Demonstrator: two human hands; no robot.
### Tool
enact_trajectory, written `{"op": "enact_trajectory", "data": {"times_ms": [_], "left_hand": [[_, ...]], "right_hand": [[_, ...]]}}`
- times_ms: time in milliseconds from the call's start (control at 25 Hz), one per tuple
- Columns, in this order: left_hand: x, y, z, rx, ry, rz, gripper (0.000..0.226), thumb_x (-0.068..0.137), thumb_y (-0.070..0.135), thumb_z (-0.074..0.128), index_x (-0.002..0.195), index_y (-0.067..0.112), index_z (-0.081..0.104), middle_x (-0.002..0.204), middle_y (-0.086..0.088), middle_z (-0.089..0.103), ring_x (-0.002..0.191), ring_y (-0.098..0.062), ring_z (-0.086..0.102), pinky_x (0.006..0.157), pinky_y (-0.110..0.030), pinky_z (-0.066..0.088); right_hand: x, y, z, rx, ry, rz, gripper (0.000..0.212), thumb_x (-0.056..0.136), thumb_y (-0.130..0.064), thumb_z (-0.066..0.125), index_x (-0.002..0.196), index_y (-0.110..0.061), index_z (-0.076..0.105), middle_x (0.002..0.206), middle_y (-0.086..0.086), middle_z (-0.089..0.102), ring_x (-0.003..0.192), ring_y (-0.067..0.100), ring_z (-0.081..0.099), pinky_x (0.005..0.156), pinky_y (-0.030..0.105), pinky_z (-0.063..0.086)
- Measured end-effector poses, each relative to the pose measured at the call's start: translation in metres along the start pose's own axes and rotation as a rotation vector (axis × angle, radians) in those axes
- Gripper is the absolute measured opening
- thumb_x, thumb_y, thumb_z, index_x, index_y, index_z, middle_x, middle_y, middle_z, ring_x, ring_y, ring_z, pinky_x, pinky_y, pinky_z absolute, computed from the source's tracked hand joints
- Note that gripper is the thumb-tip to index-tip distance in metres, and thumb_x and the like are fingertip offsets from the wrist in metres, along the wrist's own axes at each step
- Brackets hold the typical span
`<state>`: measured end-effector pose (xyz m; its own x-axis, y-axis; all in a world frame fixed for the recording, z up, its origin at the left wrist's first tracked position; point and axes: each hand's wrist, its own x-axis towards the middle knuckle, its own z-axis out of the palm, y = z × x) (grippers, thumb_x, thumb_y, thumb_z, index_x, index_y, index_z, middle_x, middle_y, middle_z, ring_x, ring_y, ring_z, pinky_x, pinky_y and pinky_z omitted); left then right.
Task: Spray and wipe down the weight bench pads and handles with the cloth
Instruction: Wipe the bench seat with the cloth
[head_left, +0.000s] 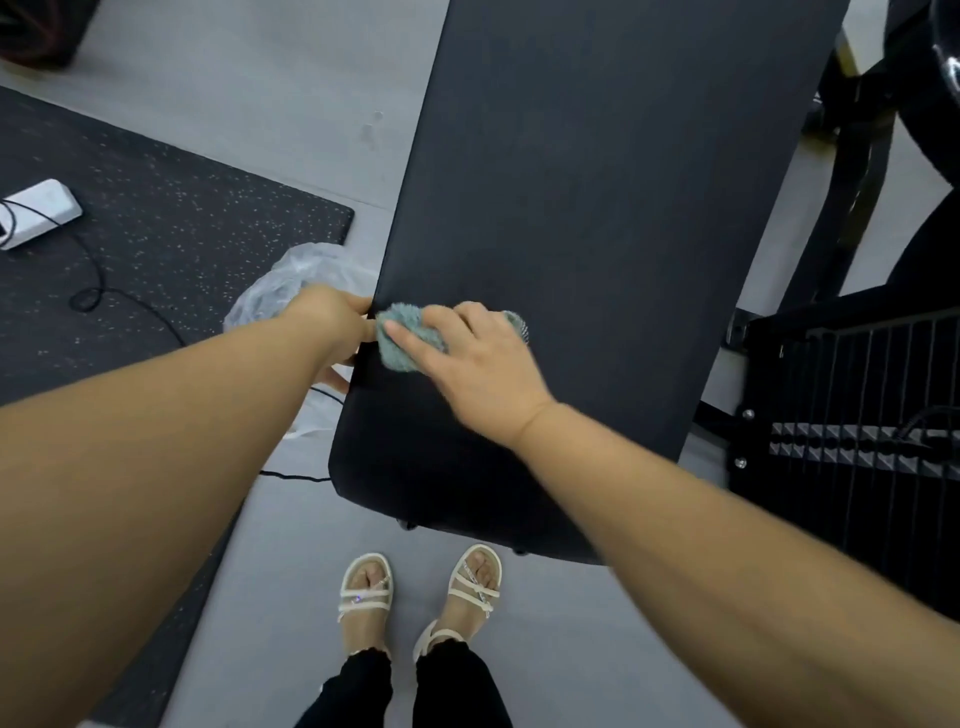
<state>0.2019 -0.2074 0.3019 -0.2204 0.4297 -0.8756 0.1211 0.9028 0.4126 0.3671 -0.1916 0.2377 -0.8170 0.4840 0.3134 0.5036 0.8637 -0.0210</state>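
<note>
grey floor (270, 78), speckled black mat (156, 218)

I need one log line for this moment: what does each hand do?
step: wiping | right hand: presses cloth on bench pad | left hand: grips pad edge
</note>
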Motion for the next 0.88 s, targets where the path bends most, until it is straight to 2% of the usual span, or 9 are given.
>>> {"op": "enact_trajectory", "data": {"times_ms": [40, 120, 280, 320, 400, 520, 640, 760, 880], "left_hand": [[0.001, -0.001, 0.000, -0.010, -0.007, 0.001, 0.025, 0.096, 0.011, 0.050, 0.117, 0.020, 0.061, 0.111, -0.007, 0.063, 0.101, -0.029, 0.060, 0.078, -0.047, 0.053], [0.003, -0.002, -0.002, -0.041, -0.013, -0.004, 0.028, 0.094, 0.012, 0.056, 0.120, 0.018, 0.061, 0.115, -0.008, 0.063, 0.102, -0.030, 0.060, 0.080, -0.050, 0.053], [0.004, 0.001, -0.008, -0.066, -0.068, -0.015, 0.032, 0.093, 0.010, 0.057, 0.123, 0.019, 0.059, 0.114, -0.006, 0.063, 0.100, -0.028, 0.060, 0.077, -0.047, 0.053], [0.003, 0.002, -0.008, -0.065, -0.077, -0.020, 0.032, 0.093, 0.010, 0.057, 0.124, 0.018, 0.059, 0.114, -0.006, 0.063, 0.100, -0.028, 0.060, 0.076, -0.045, 0.052], [0.003, 0.002, -0.009, -0.029, -0.077, -0.009, 0.033, 0.093, 0.011, 0.058, 0.125, 0.018, 0.058, 0.115, -0.008, 0.063, 0.104, -0.029, 0.059, 0.075, -0.043, 0.051], [0.005, 0.008, -0.013, 0.147, -0.055, 0.016, 0.031, 0.091, 0.015, 0.059, 0.122, 0.015, 0.059, 0.117, -0.009, 0.062, 0.108, -0.030, 0.058, 0.081, -0.041, 0.051], [0.008, 0.035, -0.012, 0.277, -0.008, 0.074, 0.026, 0.093, 0.012, 0.052, 0.117, 0.005, 0.057, 0.122, -0.016, 0.057, 0.111, -0.035, 0.055, 0.084, -0.041, 0.051], [0.007, 0.078, 0.002, 0.334, 0.124, 0.189, 0.030, 0.092, 0.018, 0.052, 0.119, 0.005, 0.050, 0.129, -0.019, 0.051, 0.114, -0.035, 0.053, 0.093, -0.041, 0.048], [0.006, 0.114, 0.011, 0.235, 0.167, 0.177, 0.054, 0.090, 0.027, 0.058, 0.134, 0.010, 0.033, 0.139, -0.014, 0.034, 0.117, -0.033, 0.045, 0.085, -0.040, 0.043]], "right_hand": [[-0.007, 0.020, -0.007, -0.033, 0.001, -0.042, 0.056, 0.074, -0.012, 0.062, 0.128, -0.024, 0.058, 0.112, 0.005, 0.047, 0.082, 0.028, 0.046, 0.068, 0.037, 0.036], [-0.027, 0.062, -0.022, -0.136, 0.059, 0.216, 0.047, 0.078, -0.014, 0.055, 0.124, -0.023, 0.061, 0.110, 0.008, 0.052, 0.078, 0.033, 0.053, 0.065, 0.037, 0.044], [-0.027, 0.076, -0.031, -0.193, 0.275, 1.366, 0.048, 0.085, -0.019, 0.056, 0.132, -0.021, 0.054, 0.112, 0.019, 0.057, 0.085, 0.041, 0.053, 0.075, 0.046, 0.045], [-0.010, 0.059, -0.021, -0.179, 0.287, 1.492, 0.049, 0.083, -0.019, 0.059, 0.132, -0.021, 0.055, 0.112, 0.018, 0.057, 0.085, 0.040, 0.052, 0.074, 0.047, 0.046], [0.032, 0.015, -0.004, -0.166, 0.284, 1.411, 0.049, 0.081, -0.022, 0.056, 0.129, -0.020, 0.057, 0.111, 0.014, 0.058, 0.082, 0.036, 0.050, 0.069, 0.044, 0.046], [0.048, -0.028, 0.004, -0.119, 0.097, 0.912, 0.046, 0.082, -0.024, 0.046, 0.128, -0.023, 0.056, 0.112, 0.007, 0.051, 0.083, 0.027, 0.042, 0.066, 0.036, 0.043], [-0.004, 0.022, -0.016, -0.134, 0.028, 0.494, 0.048, 0.078, -0.014, 0.057, 0.125, -0.025, 0.057, 0.111, 0.009, 0.050, 0.077, 0.032, 0.052, 0.062, 0.036, 0.047], [-0.061, 0.081, -0.048, -0.200, 0.073, 0.886, 0.049, 0.083, -0.013, 0.054, 0.132, -0.016, 0.051, 0.109, 0.024, 0.056, 0.080, 0.043, 0.055, 0.067, 0.044, 0.051], [-0.052, 0.101, -0.052, -0.200, 0.126, 1.236, 0.049, 0.088, -0.013, 0.057, 0.136, -0.010, 0.049, 0.116, 0.026, 0.052, 0.090, 0.044, 0.052, 0.075, 0.046, 0.047]]}}
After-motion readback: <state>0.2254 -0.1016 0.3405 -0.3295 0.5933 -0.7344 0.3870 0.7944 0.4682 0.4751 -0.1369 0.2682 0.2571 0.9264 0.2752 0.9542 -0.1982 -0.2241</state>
